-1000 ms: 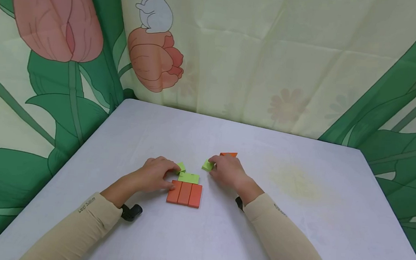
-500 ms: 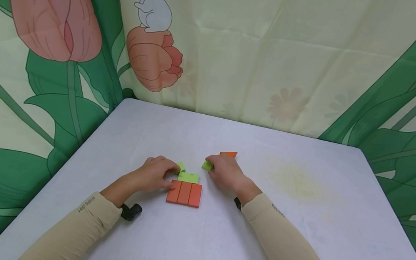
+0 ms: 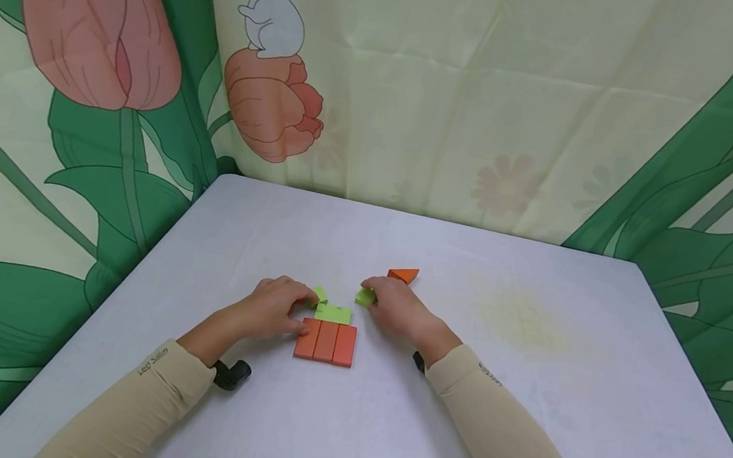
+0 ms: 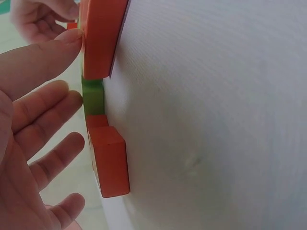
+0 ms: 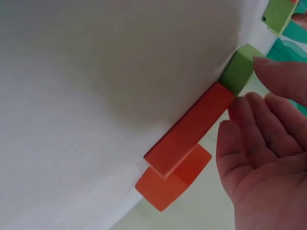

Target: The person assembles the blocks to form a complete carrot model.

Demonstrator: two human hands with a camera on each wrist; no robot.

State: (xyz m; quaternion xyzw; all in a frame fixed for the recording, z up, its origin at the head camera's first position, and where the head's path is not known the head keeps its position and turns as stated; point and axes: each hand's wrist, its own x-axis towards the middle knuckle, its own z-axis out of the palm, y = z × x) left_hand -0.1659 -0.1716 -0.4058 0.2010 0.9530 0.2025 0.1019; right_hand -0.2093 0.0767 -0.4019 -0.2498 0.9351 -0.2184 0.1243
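Note:
My left hand (image 3: 273,309) has its thumb at the leftmost of three orange-red rectangular blocks (image 3: 326,342) laid side by side. Its forefingers reach a small green block (image 3: 320,295), and in the left wrist view the other fingers are loosely spread. Behind that row lies a flat green rectangular block (image 3: 333,314). To the right, my right hand (image 3: 399,311) holds another green block (image 3: 365,297) lightly between thumb and fingertips. The right wrist view shows this green block (image 5: 238,72) end to end with a long orange block (image 5: 192,129), mostly covered by the hand from above.
An orange triangular block (image 3: 404,274) lies just beyond my right hand. In the left wrist view another orange block (image 4: 111,165) sits past the green one, below the fingers. The white-covered table (image 3: 519,406) backs onto a flower-printed curtain (image 3: 443,100).
My right hand has shifted slightly over the green block, and more of the orange triangular block shows behind it. The left hand and the other blocks look the same.

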